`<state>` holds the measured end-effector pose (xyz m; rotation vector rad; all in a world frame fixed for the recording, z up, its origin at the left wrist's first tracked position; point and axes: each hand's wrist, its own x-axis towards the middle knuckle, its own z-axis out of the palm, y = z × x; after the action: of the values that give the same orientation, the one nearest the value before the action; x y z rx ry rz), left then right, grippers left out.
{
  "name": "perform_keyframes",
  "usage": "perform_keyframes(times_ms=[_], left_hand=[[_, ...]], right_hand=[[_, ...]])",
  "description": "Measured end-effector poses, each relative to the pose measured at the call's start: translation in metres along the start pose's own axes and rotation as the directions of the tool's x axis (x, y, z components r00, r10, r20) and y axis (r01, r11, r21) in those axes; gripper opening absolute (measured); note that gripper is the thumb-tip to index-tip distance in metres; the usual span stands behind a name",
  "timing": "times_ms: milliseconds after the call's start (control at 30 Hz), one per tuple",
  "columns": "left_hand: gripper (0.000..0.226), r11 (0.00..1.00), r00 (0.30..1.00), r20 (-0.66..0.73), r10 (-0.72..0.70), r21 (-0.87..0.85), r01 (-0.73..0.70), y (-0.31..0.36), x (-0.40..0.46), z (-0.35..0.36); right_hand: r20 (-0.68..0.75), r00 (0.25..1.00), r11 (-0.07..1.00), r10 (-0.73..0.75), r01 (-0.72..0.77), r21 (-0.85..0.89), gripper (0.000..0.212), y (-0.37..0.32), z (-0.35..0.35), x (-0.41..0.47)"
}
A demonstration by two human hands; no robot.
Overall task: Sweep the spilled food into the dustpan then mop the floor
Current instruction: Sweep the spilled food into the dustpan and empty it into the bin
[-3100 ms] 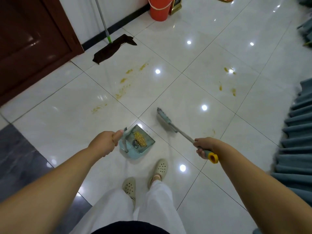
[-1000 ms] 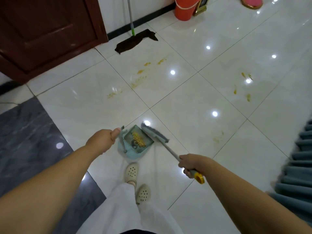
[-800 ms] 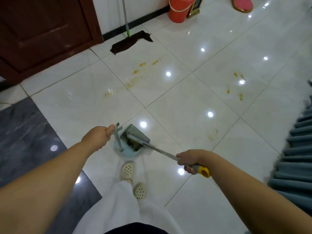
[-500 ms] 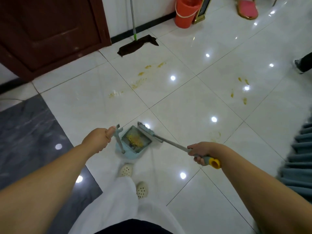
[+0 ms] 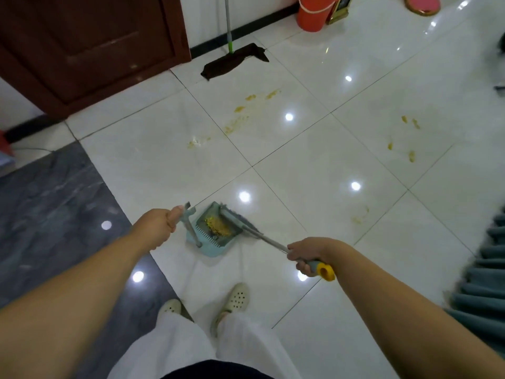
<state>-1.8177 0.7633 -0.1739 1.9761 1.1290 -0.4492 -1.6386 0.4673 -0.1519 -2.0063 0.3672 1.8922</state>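
Glossy white floor tiles (image 5: 314,165) carry yellow smears at upper centre. Left hand (image 5: 157,227) grips the dustpan (image 5: 216,236) handle to steady it at centre; right hand (image 5: 307,251) clutches the broom (image 5: 262,236) – bristles seemingly at the pan's mouth. Mop (image 5: 232,62) waits upper centre.

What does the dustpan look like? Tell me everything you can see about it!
The dustpan is light blue and looks like plastic. It sits on the white tiled floor in front of the person's feet. A row of comb teeth runs across its near edge, and a pile of yellow food bits lies inside. A long grey handle rises from its near side, and the left hand grips the top. The broom head rests at its open mouth.
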Motion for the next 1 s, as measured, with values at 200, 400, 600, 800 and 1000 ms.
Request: perform_keyframes(times_ms=[200,400,600,800,1000], left_hand=[[0.060,1.000,0.999,0.050,-0.003,-0.029,0.005,-0.014,-0.006,-0.012],[0.058,0.981,0.998,0.067,0.011,-0.194,0.002,-0.040,-0.017,-0.035],[0.059,0.990,0.996,0.073,0.049,-0.137,-0.038,-0.073,-0.021,-0.064],[0.061,0.994,0.989,0.102,0.103,0.028,-0.106,-0.106,-0.022,-0.071],[0.060,0.987,0.982,0.113,0.151,0.041,-0.157,-0.127,-0.023,-0.075]], right_hand=[[-0.033,0.999,1.000,-0.004,0.004,-0.004,0.045,0.005,0.009,-0.031],[-0.112,0.994,0.992,-0.014,0.028,0.126,0.043,0.001,0.022,-0.037],[-0.135,0.991,0.982,-0.018,0.044,0.185,0.013,-0.015,0.056,-0.027],[-0.040,0.999,0.973,0.013,-0.004,0.229,0.008,-0.011,0.111,-0.013],[0.015,1.000,0.956,-0.016,0.011,0.292,0.047,0.004,0.140,-0.028]])
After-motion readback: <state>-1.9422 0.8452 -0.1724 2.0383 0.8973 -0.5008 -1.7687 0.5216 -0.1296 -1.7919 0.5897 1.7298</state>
